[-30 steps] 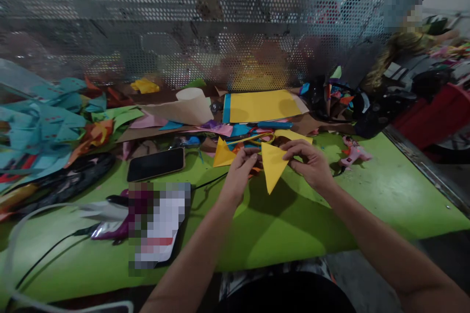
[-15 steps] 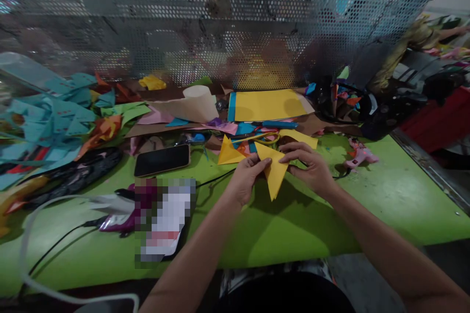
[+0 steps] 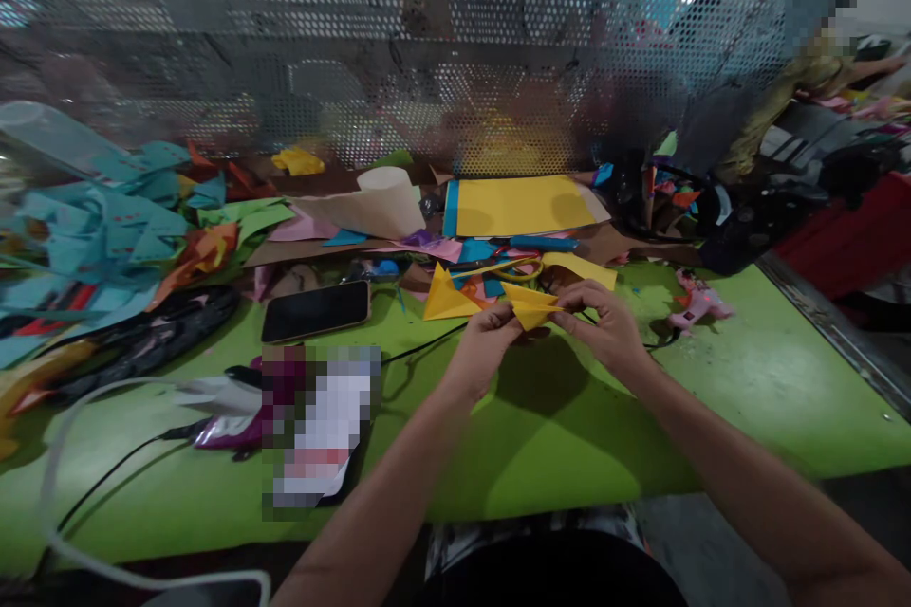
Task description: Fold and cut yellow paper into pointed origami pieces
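Both hands pinch a small folded piece of yellow paper point(image 3: 532, 306) above the green table. My left hand point(image 3: 486, 347) grips its left end between thumb and fingers. At its right end, my right hand point(image 3: 602, 326) does the same, fingers curled. The paper's folds face me edge-on, so its full outline cannot be made out. Just behind my left hand stands another folded yellow paper piece point(image 3: 448, 296). A flat yellow sheet point(image 3: 584, 269) lies beyond my right hand, with yellow-handled scissors point(image 3: 525, 271) close by.
A dark phone point(image 3: 317, 311) and a partly blurred device point(image 3: 327, 427) lie on the left. Blue paper pieces point(image 3: 100, 223) are heaped at far left. A pink glue gun point(image 3: 697, 302) rests on the right. Yellow sheets point(image 3: 527, 205) lie before the perforated metal screen point(image 3: 342, 47).
The yellow paper was held with a long point hanging down; now it is tilted or folded up into a shorter shape. Both hands still hold it, with the left turned slightly.
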{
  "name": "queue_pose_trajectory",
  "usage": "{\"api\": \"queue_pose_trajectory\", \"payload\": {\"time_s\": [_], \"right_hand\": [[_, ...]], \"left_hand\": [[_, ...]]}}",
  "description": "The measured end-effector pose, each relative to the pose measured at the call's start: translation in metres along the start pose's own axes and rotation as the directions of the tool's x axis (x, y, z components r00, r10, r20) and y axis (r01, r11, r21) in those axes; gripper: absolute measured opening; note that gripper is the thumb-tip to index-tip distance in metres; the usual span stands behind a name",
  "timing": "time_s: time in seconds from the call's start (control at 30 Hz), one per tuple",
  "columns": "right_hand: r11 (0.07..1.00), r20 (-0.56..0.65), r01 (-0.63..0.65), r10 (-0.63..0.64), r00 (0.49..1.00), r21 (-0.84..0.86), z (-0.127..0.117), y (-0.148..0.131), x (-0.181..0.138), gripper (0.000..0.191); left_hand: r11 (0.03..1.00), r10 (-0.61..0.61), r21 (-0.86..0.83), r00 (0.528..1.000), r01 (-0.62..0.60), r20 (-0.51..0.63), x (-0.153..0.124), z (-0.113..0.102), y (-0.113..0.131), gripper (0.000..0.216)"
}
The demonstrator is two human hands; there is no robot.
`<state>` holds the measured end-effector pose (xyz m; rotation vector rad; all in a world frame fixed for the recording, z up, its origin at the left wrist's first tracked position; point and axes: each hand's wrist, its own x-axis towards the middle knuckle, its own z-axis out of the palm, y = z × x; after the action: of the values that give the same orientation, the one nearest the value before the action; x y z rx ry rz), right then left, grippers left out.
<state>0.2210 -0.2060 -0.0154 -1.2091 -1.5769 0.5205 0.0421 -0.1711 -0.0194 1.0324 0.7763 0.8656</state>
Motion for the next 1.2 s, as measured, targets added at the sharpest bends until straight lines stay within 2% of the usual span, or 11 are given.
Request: {"api": "queue_pose_trajectory", "payload": {"time_s": [0.13,0.37,0.5,0.7,0.87,1.0,1.07,1.2], "right_hand": [[0.998,-0.054,-0.064,0.064,0.997,-0.003,0.0032,0.0014,-0.0024,0.012],[0.993,-0.076,-0.111,0.112,0.991,0.028,0.0038,0.0004,-0.003,0.015],[0.994,-0.075,-0.106,0.107,0.991,0.02,0.0037,0.0004,-0.003,0.014],[0.996,-0.049,-0.088,0.087,0.995,-0.022,0.0042,0.0042,-0.0043,0.014],[0.997,-0.041,-0.081,0.08,0.996,-0.02,0.005,0.0028,-0.0052,0.012],[0.988,-0.082,-0.131,0.138,0.987,0.08,0.0047,0.0011,-0.0034,0.026],[0.973,-0.064,-0.174,0.185,0.981,0.153,0.004,0.0016,-0.0021,0.032],[0.946,-0.003,-0.238,0.245,0.969,0.218,0.003,0.0026,-0.0001,0.028]], "left_hand": [[0.999,0.021,0.036,1.0,-0.021,0.012,0.0003,0.0023,-0.001,0.038],[1.0,0.004,0.016,1.0,-0.004,0.03,-0.0004,0.0017,-0.0026,0.031],[1.0,0.018,-0.011,0.999,-0.017,0.05,-0.0033,0.0019,-0.0013,0.031],[0.988,0.1,0.119,0.994,-0.104,0.034,-0.0039,0.0049,-0.0025,0.032],[0.985,0.119,0.122,0.993,-0.12,0.016,-0.0011,0.0051,-0.0062,0.034],[0.989,0.099,0.11,0.995,-0.099,0.005,0.0,0.0034,-0.0061,0.037],[0.993,0.097,0.07,0.995,-0.096,-0.009,0.0003,0.0024,-0.0058,0.04],[0.995,0.1,0.021,0.994,-0.099,-0.04,0.0009,0.001,-0.0058,0.042]]}}
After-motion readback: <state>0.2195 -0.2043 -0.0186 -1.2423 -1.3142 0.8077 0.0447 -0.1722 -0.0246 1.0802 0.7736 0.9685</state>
